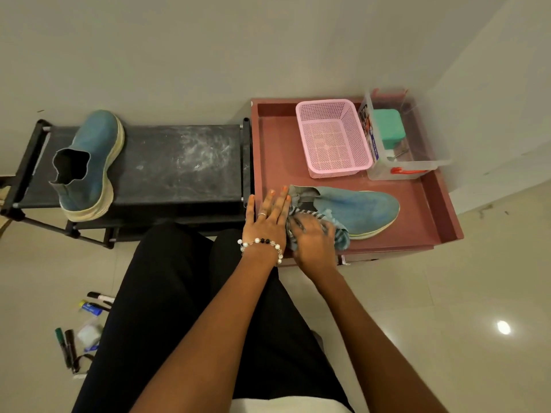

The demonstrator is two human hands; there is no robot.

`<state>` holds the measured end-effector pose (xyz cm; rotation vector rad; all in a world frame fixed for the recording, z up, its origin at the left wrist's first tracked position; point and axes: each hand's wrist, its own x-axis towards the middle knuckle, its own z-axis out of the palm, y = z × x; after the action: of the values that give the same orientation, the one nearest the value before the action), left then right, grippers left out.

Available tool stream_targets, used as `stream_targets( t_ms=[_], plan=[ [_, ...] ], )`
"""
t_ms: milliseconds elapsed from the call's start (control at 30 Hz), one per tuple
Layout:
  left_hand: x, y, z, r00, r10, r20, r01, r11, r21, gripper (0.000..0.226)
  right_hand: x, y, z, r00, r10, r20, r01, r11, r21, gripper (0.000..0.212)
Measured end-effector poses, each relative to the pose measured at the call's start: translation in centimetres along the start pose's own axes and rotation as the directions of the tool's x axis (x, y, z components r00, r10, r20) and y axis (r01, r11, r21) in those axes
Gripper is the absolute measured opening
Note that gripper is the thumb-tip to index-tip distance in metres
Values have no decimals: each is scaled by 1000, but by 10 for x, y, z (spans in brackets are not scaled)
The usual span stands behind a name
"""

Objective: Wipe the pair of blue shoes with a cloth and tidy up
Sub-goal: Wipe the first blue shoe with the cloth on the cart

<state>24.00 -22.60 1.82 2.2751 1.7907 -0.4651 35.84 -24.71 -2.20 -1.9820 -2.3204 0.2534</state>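
Blue suede-like shoe [357, 208] lies on its side on a reddish tray [429, 204], toe pointing away to the right of the hands, heel opening under them. The right hand [313, 242] is blurred; it appears to press a bunched blue striped cloth [338, 234] against the shoe's heel and lower side, though whether its fingers curl round the cloth cannot be told. The left hand [268, 217] lies flat with fingers straight and spread, just left of the heel, touching the tray and seemingly bracing the shoe's collar.

To do this step well, in my judgement: keep the left hand steady against the heel so the shoe does not slide, and draw the cloth in one direction from heel toward toe, then along the pale sole edge, turning to a clean fold as it soils.

This shoe looks dusty and faded in patches, with a cream sole rim showing a greenish line. Its mate [89, 162] stands well to the left of both hands on a black rack [185, 162] whose top shows whitish dust smears. That shoe has a thick, yellowed sole and a dark open collar. It is untouched by either hand.
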Motion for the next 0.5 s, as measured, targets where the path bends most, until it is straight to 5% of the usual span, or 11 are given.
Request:
stream_targets(
  t_ms=[167,300,500],
  plan=[
    [1,2,2,998,-17,54,15,999,36,78,5,-3,-19,998,55,39,-46,978,-204,29],
    [5,-2,2,990,-14,143,10,1000,24,94,20,-39,-20,960,255,113,-258,966,8,25],
    [0,1,-3,990,2,142,-6,1000,26,88,-6,30,-24,993,-75,97,80,995,-58,50]
  ],
)
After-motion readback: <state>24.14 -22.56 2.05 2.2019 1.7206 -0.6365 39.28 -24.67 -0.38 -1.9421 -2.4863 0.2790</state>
